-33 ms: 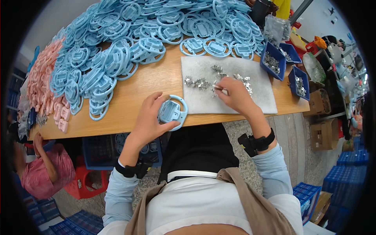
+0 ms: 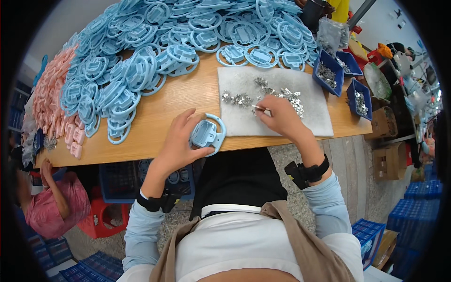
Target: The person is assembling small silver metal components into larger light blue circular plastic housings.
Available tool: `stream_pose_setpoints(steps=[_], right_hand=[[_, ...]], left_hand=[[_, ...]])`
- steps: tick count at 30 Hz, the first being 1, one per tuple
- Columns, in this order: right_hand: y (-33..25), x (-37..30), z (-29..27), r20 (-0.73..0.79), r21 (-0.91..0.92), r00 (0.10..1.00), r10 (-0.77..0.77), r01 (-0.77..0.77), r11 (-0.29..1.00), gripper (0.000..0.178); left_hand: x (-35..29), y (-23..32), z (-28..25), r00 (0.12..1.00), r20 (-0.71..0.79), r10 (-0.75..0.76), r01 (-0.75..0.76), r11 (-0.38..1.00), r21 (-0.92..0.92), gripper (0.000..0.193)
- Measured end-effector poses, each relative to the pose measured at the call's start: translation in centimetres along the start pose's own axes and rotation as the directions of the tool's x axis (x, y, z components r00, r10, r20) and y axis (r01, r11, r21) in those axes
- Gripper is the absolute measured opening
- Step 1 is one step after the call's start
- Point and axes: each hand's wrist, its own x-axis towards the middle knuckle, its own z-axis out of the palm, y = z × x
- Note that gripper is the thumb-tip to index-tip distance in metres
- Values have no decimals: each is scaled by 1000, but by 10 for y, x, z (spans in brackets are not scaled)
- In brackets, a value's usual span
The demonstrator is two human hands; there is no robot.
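A wooden table [image 2: 188,89] is filling the far side, its far and left parts bearing a broad heap of light-blue plastic pieces [image 2: 136,73], with pink plastic pieces [image 2: 49,96] lying in a pile at its left end. A white mat [image 2: 237,127] is lying right of centre, and small blue bins are standing at its right.

The left hand [image 2: 176,143] is grasping a blue ring-shaped piece [image 2: 205,134] at the table's near edge, left of the mat. Its fingers are curling around the far-left rim and its thumb is pressing along the near side, so the piece is lying between them, its right side showing free.

The right hand [image 2: 282,117] is hovering over the mat. Since a moment ago it is sitting very slightly nearer, while the left hand and its piece are keeping their place; the work seems to be staying among the shiny metal bits [image 2: 292,97].

Smallest of all, a slim, shiny item [image 2: 257,107] is showing at the right fingertips, which are pinching it; its exact shape is escaping view.
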Motion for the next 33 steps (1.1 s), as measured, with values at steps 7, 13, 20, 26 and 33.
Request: stream_pose_setpoints(steps=[7, 13, 20, 26, 33], right_hand=[[-13, -7, 19, 14, 195, 993, 114, -115, 974, 11], [-7, -10, 29, -66, 229, 996, 58, -42, 973, 9], [-24, -3, 31, -198, 316, 980, -13, 77, 946, 11], [-29, 0, 43, -131, 106, 930, -342, 357, 928, 16], [-33, -1, 38, 6, -96, 894, -448, 446, 890, 20]], left_hand=[[9, -23, -4, 986, 139, 97, -107, 992, 63, 75], [19, 10, 20, 987, -69, 146, -140, 987, 83, 76], [20, 15, 60, 966, -244, 87, -104, 993, -60, 84], [16, 10, 49, 947, -302, 112, -134, 990, -54, 81], [17, 11, 47, 940, -274, 204, -226, 973, -48, 67]])
